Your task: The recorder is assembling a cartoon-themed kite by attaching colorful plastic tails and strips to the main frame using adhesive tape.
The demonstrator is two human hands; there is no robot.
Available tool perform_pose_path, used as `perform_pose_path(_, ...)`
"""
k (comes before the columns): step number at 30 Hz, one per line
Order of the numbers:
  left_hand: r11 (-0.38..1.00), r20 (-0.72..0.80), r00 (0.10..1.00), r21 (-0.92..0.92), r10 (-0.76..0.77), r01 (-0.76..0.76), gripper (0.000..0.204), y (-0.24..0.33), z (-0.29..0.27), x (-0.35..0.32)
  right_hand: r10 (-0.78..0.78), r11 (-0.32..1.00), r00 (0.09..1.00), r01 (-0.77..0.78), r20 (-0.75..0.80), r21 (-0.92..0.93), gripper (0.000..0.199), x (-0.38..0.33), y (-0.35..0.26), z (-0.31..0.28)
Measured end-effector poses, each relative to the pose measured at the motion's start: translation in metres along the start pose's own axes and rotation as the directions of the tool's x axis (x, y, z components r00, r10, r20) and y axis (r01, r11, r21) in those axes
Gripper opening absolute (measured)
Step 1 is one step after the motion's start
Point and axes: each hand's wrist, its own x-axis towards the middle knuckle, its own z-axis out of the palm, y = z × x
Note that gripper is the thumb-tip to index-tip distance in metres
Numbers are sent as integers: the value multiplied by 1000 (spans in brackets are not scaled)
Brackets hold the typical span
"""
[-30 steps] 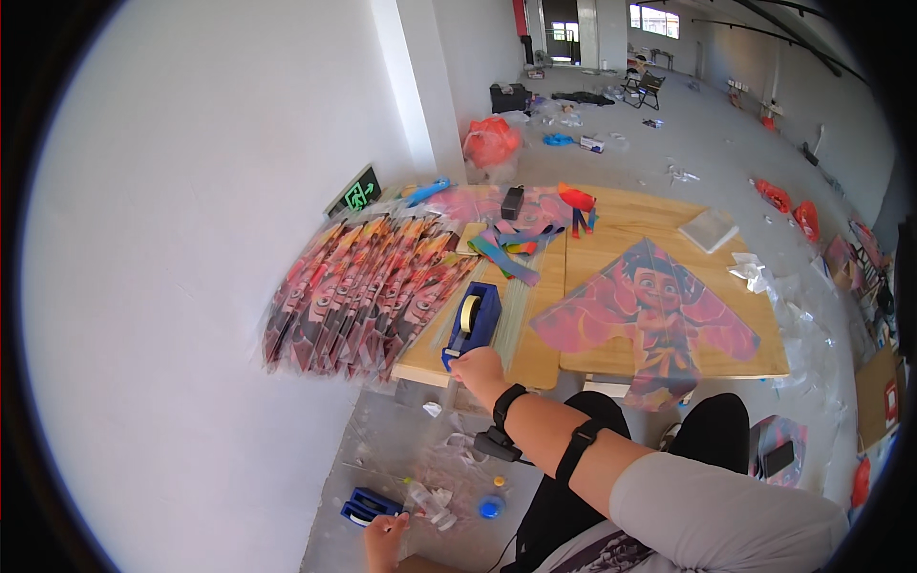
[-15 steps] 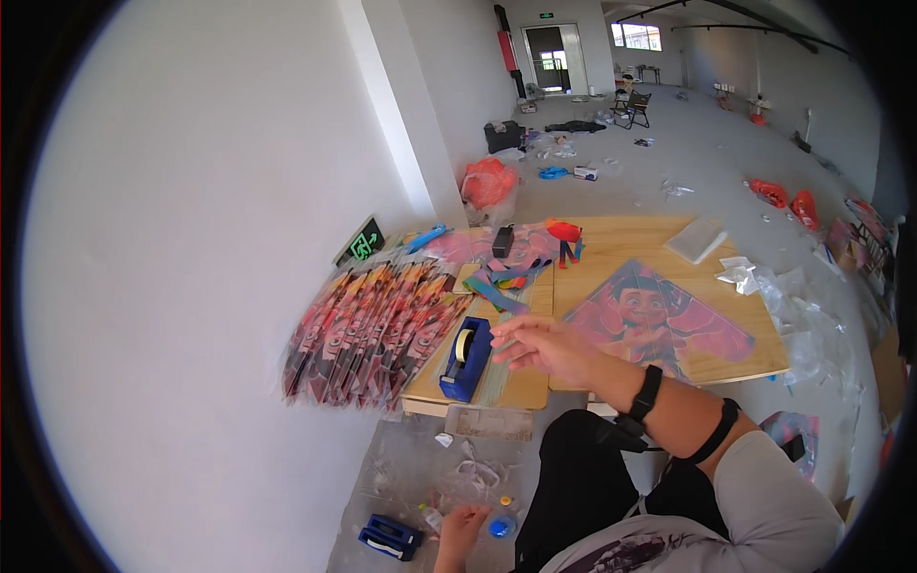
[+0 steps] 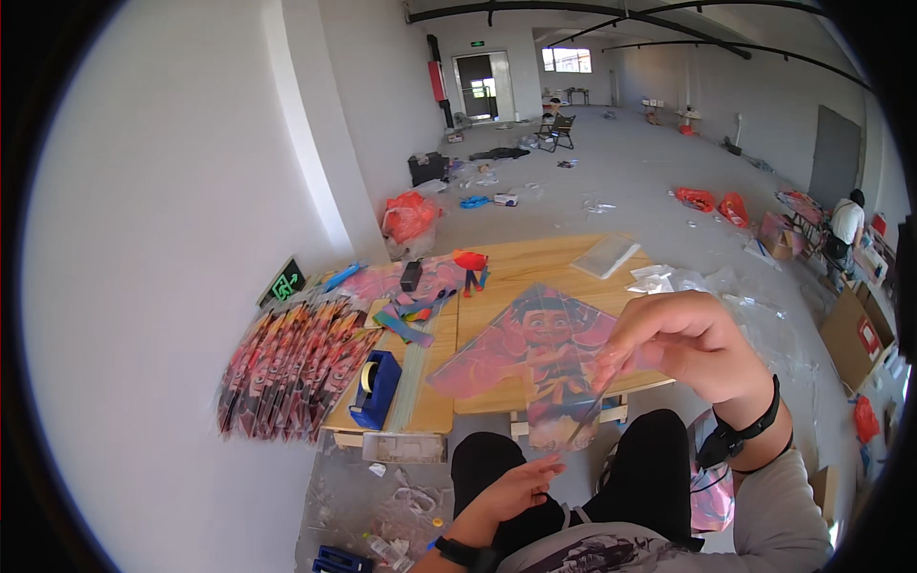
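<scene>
A pink printed kite with a cartoon figure lies on the wooden table, its lower end hanging past the near edge. Above its right wing is my right hand, thumb and fingers pinched together; what they hold, if anything, is too small to make out. My left hand is at the kite's lower tip, fingers curled and thumb pressed near the index finger. Whether it grips the tip cannot be told. A blue tape dispenser with a yellowish roll stands on the table, left of the kite.
Several folded printed kites in clear wrap lie at the left by the wall. Rainbow ribbons, a black box and clear plastic sleeves rest on the table. Another blue dispenser is on the floor. A person sits far right.
My right hand has left the tape dispenser and moved right, over the kite. My left hand has risen from beside the floor to the kite's lower tip. The view has turned right.
</scene>
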Motion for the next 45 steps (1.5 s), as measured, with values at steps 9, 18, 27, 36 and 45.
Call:
perform_pose_path(9, 804, -247, 767, 229, 593, -548, 36, 79, 57, -8, 59, 998, 985, -63, -164, -21, 41, -54, 0, -21)
perform_pose_path(18, -285, 452, 184, 778, 873, -560, 42, 138, 190, -50, 41, 952, 996, -62, -75, -299, 42, -62, 28, 6)
perform_pose_path(27, -344, 426, 47, 785, 903, -514, 29, 121, 181, -38, 68, 949, 992, -95, -102, -300, 39, -71, 45, 14)
perform_pose_path(36, -484, 545, 49, 779, 837, -398, 22, 114, 180, -32, 357, 868, 931, -303, -71, 393, 37, -99, 132, 14)
perform_pose_path(45, -181, 372, 216, 785, 903, -592, 26, 133, 168, -35, 598, 716, 723, -290, -344, 635, 51, -139, 166, 42)
